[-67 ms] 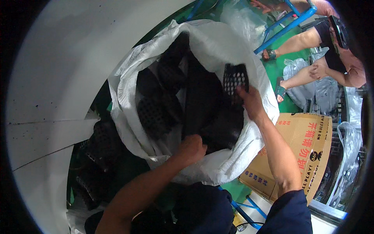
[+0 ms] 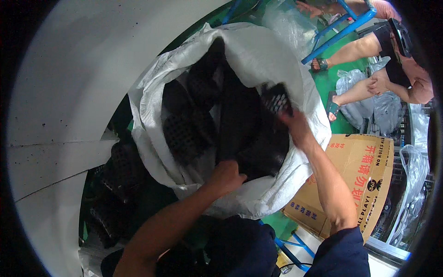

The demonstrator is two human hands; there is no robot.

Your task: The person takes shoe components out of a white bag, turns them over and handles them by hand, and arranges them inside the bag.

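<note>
A brown cardboard box (image 2: 357, 184) sits right of the work — beyond it, a seated person (image 2: 392, 69) and clear plastic bags (image 2: 369, 99).

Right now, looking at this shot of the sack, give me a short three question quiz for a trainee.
1. True or false: the white woven sack holds black perforated plastic parts.
2. Which hand grips a black grid piece at the sack's far rim? A. left hand B. right hand C. neither
3. What lies on the green floor beside the sack, under the person's right forearm?

Key
1. True.
2. B: the right hand grips it, while the left hand holds the near rim of the sack.
3. A brown cardboard box.
</note>
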